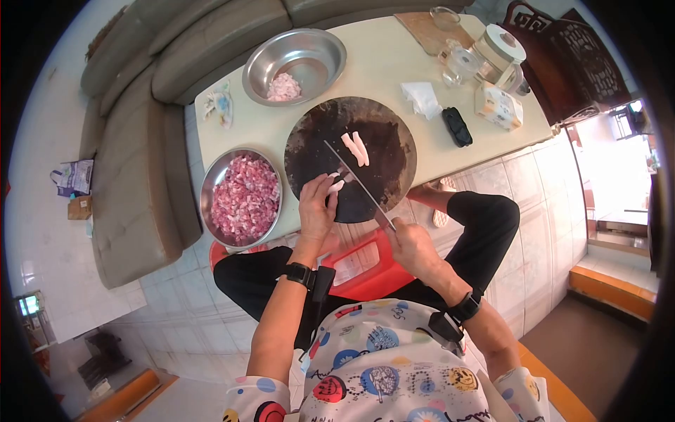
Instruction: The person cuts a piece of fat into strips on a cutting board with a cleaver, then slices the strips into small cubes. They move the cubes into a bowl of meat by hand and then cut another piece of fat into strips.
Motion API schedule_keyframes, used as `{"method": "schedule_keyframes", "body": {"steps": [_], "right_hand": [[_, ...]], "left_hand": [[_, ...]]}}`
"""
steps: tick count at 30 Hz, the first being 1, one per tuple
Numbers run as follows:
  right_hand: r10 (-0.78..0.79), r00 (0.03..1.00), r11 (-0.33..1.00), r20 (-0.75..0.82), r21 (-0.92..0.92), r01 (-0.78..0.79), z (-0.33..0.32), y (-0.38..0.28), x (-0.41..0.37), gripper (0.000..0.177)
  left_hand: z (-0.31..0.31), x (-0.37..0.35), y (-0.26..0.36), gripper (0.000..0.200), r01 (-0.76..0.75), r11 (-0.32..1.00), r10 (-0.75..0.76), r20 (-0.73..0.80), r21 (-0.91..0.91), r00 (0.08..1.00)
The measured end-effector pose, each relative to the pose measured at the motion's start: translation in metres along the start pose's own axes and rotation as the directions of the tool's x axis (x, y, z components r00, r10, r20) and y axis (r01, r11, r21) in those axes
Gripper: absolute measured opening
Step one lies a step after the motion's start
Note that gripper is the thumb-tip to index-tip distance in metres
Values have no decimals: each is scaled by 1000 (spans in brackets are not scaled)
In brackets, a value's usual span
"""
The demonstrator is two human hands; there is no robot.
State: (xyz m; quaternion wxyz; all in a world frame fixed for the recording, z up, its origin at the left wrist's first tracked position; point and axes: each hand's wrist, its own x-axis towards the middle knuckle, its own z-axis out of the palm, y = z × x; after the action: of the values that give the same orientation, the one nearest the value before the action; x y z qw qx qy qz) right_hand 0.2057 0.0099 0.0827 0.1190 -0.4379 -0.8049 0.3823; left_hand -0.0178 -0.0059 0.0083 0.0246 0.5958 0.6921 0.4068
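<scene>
My right hand (420, 250) is wrapped round the handle of a kitchen knife (362, 187), whose blade slants up and left across the dark round chopping board (306, 133). Left of the blade, my left hand (318, 209) presses with curled fingers on a pale strip of fatty meat (336, 186), partly hidden under the fingertips. Two more pale meat strips (356, 149) lie side by side on the board, just beyond the blade. A steel bowl of diced red and white meat (245, 200) stands left of the board.
A wide steel basin (330, 53) with a small heap of pale diced pieces (284, 87) stands behind the board. On the table's right are a tissue pack (498, 107), a black case (457, 127), a crumpled white tissue (422, 99) and a lidded glass jug (500, 50).
</scene>
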Motion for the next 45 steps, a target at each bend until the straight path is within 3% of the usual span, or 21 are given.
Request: {"method": "schedule_keyframes", "body": {"steps": [2,9,11,14,18,21,23,27,30,39,45], "right_hand": [[-44,999,995,28,-89,46,2,-3,2,15],[-54,998,987,29,-151,58,14,-8,3,11],[-63,995,953,73,-293,82,17,-10,6,8],[-125,982,937,144,-308,164,20,-14,25,10],[-126,985,942,119,-297,156,36,-39,78,12],[-236,967,931,92,-262,252,44,-43,92,12],[-72,984,936,162,-329,123,31,-46,80,10],[-40,991,938,127,-336,81,21,-10,48,10],[-59,998,981,15,-186,61,9,-9,41,11],[-69,985,958,159,-264,110,13,-14,19,12],[-83,979,977,185,-180,117,12,-22,40,11]], "left_hand": [[0,1,-5,20,-9,1000,10,11,-23,1000],[-1,1,-11,16,-1,998,5,59,-67,998],[0,3,-10,17,2,997,3,67,-75,998],[-2,5,-7,23,44,995,-35,89,-95,995],[-1,4,-7,27,28,994,-17,96,-110,995],[1,3,-3,27,41,991,-33,69,-124,997],[1,1,-8,27,42,990,-35,50,-136,998],[3,-5,-8,27,-27,997,28,6,-75,1000],[-3,-6,2,23,13,996,-16,-30,-86,999],[-6,-9,-7,15,32,993,-32,0,-116,999],[-5,-7,-12,12,24,988,-27,-16,-154,1000]]}}
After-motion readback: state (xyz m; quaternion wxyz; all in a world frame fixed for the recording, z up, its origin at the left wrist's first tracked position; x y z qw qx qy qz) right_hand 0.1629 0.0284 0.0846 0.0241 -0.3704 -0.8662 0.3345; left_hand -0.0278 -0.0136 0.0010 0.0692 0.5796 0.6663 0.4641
